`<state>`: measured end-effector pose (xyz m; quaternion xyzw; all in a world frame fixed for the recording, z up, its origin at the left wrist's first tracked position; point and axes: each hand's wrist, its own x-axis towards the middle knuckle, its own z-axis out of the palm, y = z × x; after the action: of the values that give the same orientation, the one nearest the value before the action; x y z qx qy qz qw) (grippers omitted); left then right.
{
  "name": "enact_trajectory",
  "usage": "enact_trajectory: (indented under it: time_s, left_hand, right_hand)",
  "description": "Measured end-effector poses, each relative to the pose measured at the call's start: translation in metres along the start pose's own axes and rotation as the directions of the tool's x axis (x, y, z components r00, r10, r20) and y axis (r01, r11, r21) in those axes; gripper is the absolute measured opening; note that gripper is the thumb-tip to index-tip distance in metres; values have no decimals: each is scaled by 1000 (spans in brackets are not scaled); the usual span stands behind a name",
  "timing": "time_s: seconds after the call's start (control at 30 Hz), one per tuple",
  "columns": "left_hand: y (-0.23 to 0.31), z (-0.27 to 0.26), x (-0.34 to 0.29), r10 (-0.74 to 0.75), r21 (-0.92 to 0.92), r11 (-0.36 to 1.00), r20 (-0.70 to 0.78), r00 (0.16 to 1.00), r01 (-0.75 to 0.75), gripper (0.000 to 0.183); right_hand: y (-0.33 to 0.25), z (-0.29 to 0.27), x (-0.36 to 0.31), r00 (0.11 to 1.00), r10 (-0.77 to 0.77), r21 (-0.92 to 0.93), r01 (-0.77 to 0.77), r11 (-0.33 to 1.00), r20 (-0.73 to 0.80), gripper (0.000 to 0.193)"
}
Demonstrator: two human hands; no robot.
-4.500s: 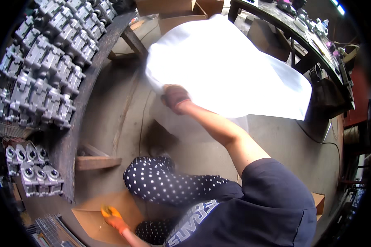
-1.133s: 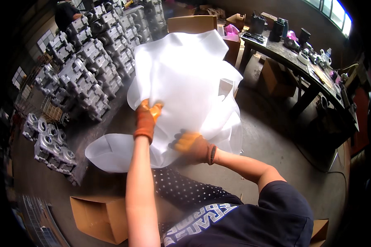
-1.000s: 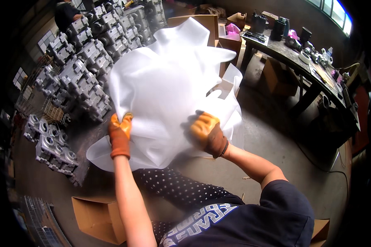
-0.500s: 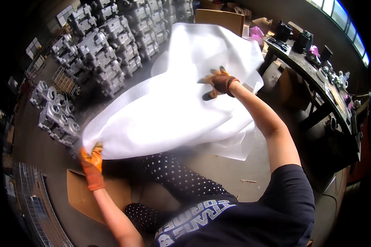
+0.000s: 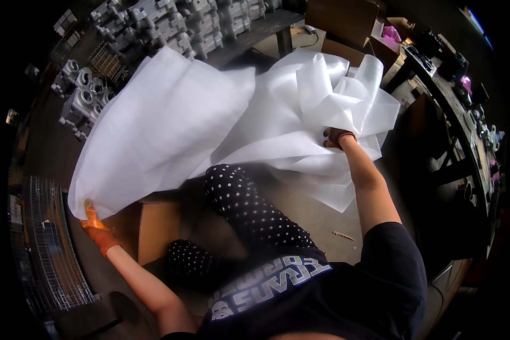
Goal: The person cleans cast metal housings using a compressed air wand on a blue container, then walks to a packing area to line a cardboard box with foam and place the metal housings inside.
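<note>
A large white sheet of thin packing foam [image 5: 158, 122] spreads across the middle, bunched into loose folds on the right. In an orange work glove, my left hand [image 5: 98, 228] pinches its lower left corner, thumb on top. My right hand [image 5: 340, 137], in a brownish-orange glove with dark fingertips, is closed on the bunched folds; part of it is hidden by the foam. Below the sheet, beside my knees, stands an open cardboard box [image 5: 158, 231], its far side covered by the foam.
Grey metal castings [image 5: 153, 25] are stacked at the far left, with more castings [image 5: 82, 99] nearer. A wire rack [image 5: 54, 243] stands at left. Cardboard boxes [image 5: 343, 22] sit at the back. A cluttered workbench [image 5: 456, 107] runs along the right.
My left hand has moved left and down with the foam corner, stretching the sheet. My right hand, spread over the foam before, has moved right and down and closed. The view has shifted.
</note>
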<state>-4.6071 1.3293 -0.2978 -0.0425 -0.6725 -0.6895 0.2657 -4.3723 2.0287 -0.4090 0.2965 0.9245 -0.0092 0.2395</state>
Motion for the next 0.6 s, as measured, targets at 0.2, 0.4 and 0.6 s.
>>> enact_trajectory:
  time_s: [0.2, 0.4, 0.6]
  left_hand:
    - [66, -36, -45, -172, 100, 979, -71, 983, 179, 47]
    - [44, -156, -50, -138, -368, 923, -54, 989, 109, 57]
    - [74, -142, -34, -372, -397, 894, -394, 840, 209, 55]
  right_hand:
    - [-7, -92, -44, 972, 131, 43, -125, 991, -193, 23]
    - [-116, -129, -104, 602, -550, 119, 729, 674, -579, 59]
    - [-205, -49, -57, 729, -641, -447, 503, 740, -241, 75]
